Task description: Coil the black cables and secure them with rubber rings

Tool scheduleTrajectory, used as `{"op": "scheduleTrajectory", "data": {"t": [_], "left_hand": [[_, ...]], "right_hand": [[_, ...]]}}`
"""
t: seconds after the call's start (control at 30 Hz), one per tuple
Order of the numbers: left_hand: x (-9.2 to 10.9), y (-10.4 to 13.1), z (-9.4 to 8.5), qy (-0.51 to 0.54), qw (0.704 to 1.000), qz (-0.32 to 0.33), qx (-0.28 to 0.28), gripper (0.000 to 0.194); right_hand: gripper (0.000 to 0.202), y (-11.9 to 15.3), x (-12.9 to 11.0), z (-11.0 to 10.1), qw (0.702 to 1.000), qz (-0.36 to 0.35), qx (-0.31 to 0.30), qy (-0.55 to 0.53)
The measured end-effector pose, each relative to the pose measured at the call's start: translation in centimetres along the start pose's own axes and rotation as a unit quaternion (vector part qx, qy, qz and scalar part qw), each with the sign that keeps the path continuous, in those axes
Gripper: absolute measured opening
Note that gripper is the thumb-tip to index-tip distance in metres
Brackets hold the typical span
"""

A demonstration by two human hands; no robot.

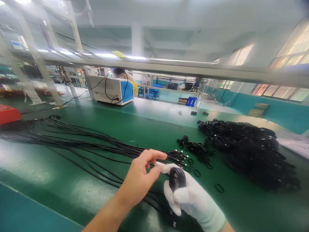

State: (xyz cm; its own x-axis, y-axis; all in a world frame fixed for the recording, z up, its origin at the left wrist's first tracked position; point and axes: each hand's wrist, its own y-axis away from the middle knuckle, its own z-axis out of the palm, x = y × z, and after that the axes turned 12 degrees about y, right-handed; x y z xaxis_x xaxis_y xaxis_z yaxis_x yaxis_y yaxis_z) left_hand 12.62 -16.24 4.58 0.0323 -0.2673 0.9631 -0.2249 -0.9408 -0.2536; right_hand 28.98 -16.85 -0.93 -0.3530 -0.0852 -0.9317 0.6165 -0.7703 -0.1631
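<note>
At the far left, well apart from the fingers, a red object lies on the green table. Long black cables stretch from near it towards the hands, passing behind the left fingers; their plug ends lie just beyond the fingertips. Farther from the fingers, on the table's far side, stands a white and blue machine, a person in yellow partly hidden behind it.

The bare left hand has its thumb and forefinger slightly spread, with a gap between their tips; the forefinger is bent over, and the thumb tip reaches the forefinger of the white glove. Its other fingers are mostly hidden, so their state cannot be told.

The gloved right hand curls its fingers and thumb around a coiled black cable, its loops upright in the grip. More plug ends show below these fingers.

Right of the fingers, loose black rings and a small pile of rings lie on the table. Farther right is a large heap of black coils.
</note>
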Motion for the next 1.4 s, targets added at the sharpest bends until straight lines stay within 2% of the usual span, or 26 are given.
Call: {"op": "scheduleTrajectory", "data": {"t": [0.07,0.13,0.33,0.4,0.53,0.7,0.8,0.87,0.9,0.97,1.03,1.1,1.17,1.23,1.3,1.4], "left_hand": [[1.0,-0.2,-0.2,-0.102,0.989,0.044,-0.097,0.042],[1.2,-0.6,0.0,-0.128,0.977,0.054,-0.159,0.044],[-0.4,-1.9,0.6,-0.128,0.984,0.021,-0.125,0.038],[-0.9,-2.2,0.5,-0.13,0.985,0.017,-0.116,0.035],[-1.5,-2.5,0.0,-0.1,0.99,-0.014,-0.101,0.03],[-1.7,-2.7,-0.4,-0.092,0.991,-0.022,-0.09,0.028],[-1.8,-2.9,-0.9,-0.098,0.99,-0.032,-0.093,0.027],[-1.9,-3.1,-1.2,-0.081,0.99,-0.058,-0.099,0.024],[-2.0,-3.2,-1.4,-0.074,0.989,-0.076,-0.102,0.024],[-2.2,-3.5,-1.5,-0.077,0.986,-0.111,-0.102,0.025],[-2.4,-3.7,-1.3,-0.101,0.982,-0.131,-0.091,0.029],[-2.6,-3.7,-1.1,-0.116,0.981,-0.138,-0.07,0.033],[-2.6,-3.6,-0.9,-0.096,0.984,-0.142,-0.043,0.032],[-2.7,-3.1,-0.8,-0.036,0.987,-0.154,-0.024,0.027],[-2.9,-2.4,-0.9,0.033,0.983,-0.18,-0.032,0.023],[-3.2,-1.3,-0.9,0.119,0.967,-0.216,-0.069,0.017]], "right_hand": [[0.036,-0.1,0.2,-0.1,0.999,0.022,-0.031,-0.01],[0.023,-0.1,0.6,-0.3,0.996,0.045,-0.067,-0.038],[0.074,-0.4,1.8,-1.3,0.972,0.145,-0.08,-0.164],[0.073,-0.6,1.7,-1.3,0.966,0.157,-0.078,-0.192],[0.048,-0.6,1.4,-0.6,0.964,0.127,-0.059,-0.225],[0.066,-0.9,1.3,0.0,0.962,0.146,-0.059,-0.221],[0.053,-1.2,1.0,0.1,0.959,0.161,-0.021,-0.233],[0.05,-1.4,1.1,0.1,0.966,0.167,0.003,-0.2],[0.053,-1.5,1.2,0.0,0.973,0.162,0.031,-0.162],[0.063,-1.7,1.6,-0.1,0.981,0.141,0.128,-0.043],[0.079,-1.9,1.9,-0.1,0.961,0.111,0.231,0.107],[0.08,-1.9,1.8,0.3,0.934,0.1,0.267,0.217],[0.063,-1.8,1.2,0.7,0.94,0.089,0.236,0.229],[0.047,-1.6,0.5,0.9,0.966,0.081,0.184,0.165],[0.044,-1.4,0.0,0.8,0.983,0.068,0.141,0.092],[0.051,-1.2,0.2,0.5,0.991,0.058,0.11,0.046]]}}
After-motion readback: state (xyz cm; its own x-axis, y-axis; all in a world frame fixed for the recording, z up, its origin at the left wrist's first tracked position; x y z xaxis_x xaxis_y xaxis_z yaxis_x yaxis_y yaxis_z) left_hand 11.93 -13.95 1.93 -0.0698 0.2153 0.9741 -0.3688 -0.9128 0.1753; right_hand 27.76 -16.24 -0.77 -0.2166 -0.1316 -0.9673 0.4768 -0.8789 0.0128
